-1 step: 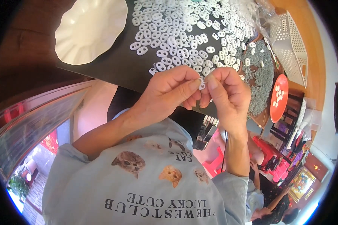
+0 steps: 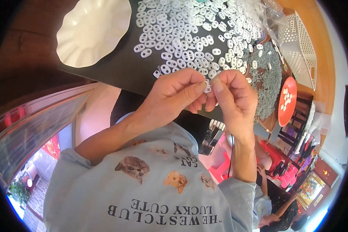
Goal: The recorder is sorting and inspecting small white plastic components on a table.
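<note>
Both hands meet over the near edge of the black tabletop. Between their fingertips is a small white plastic cord lock, an oval piece with two holes. My left hand pinches it from the left with thumb and forefinger. From the other side, my right hand grips it the same way, its remaining fingers curled in. The fingers cover part of the piece. Just beyond them spreads a wide layer of similar white two-holed pieces. To the right lies a heap of tiny grey pieces that look like metal springs.
A white scalloped dish stands at the far left. On the right are a red plate holding several small white pieces and a white perforated basket. Clear plastic bags lie at the back. Another person sits at lower right.
</note>
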The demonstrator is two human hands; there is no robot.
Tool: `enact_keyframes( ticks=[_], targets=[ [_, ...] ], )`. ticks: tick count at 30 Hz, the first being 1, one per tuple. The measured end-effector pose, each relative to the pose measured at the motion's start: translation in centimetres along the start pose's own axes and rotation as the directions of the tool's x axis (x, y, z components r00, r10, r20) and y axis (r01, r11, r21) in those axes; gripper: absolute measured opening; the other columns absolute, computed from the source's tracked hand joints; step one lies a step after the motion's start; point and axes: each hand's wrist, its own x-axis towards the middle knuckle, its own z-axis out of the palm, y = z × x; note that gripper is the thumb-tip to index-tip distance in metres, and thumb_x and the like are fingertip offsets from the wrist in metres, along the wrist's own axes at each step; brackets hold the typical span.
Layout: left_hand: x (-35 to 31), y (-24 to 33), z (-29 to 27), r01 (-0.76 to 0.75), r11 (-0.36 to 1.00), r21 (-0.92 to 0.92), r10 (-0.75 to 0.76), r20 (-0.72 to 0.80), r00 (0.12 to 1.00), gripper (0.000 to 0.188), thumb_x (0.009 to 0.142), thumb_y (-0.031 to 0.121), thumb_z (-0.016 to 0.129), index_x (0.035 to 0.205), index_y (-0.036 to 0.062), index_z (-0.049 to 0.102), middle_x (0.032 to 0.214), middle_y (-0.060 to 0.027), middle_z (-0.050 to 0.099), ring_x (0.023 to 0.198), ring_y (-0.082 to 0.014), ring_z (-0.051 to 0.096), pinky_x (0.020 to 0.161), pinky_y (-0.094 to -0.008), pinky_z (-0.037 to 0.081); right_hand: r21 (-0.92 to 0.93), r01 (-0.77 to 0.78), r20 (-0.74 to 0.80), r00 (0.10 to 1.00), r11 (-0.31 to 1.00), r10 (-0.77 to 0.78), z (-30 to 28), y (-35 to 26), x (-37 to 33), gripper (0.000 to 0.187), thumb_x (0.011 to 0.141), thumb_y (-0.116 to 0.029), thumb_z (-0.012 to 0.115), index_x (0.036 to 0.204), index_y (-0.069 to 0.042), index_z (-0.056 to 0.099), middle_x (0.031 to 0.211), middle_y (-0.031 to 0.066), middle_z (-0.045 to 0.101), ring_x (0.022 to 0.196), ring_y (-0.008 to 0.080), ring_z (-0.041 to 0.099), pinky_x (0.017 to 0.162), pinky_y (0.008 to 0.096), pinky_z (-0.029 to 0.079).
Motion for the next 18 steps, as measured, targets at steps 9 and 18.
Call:
enact_keyframes(
  ticks=[9,18],
  targets=[
    [-0.05,-0.71,-0.08,-0.051,0.999,0.009,0.051,-0.021,0.998,0.016,0.101,0.014,0.049,0.100,0.0005,0.057,0.079,-0.0025,0.060,0.067,-0.0068,0.056,0.060,-0.0208,0.047,-0.069,0.015,0.068,0.998,0.998,-0.010,0.16,0.08,-0.12,0.008,0.098,-0.004,0.050,0.095,0.003,0.053,0.074,0.0042,0.058,0.061,0.0087,0.055,0.057,0.0214,0.045],
    [-0.26,-0.02,0.23,-0.077,0.996,0.038,0.079,-0.037,0.996,0.017,0.101,0.014,0.049,0.100,-0.0004,0.057,0.078,-0.0036,0.060,0.065,-0.0074,0.057,0.058,-0.0210,0.047,0.041,0.025,0.064,0.998,0.999,-0.027,0.49,0.13,0.12,0.012,0.099,-0.010,0.052,0.092,0.000,0.051,0.073,0.0025,0.060,0.061,0.0051,0.055,0.056,0.0198,0.046]
  ],
)
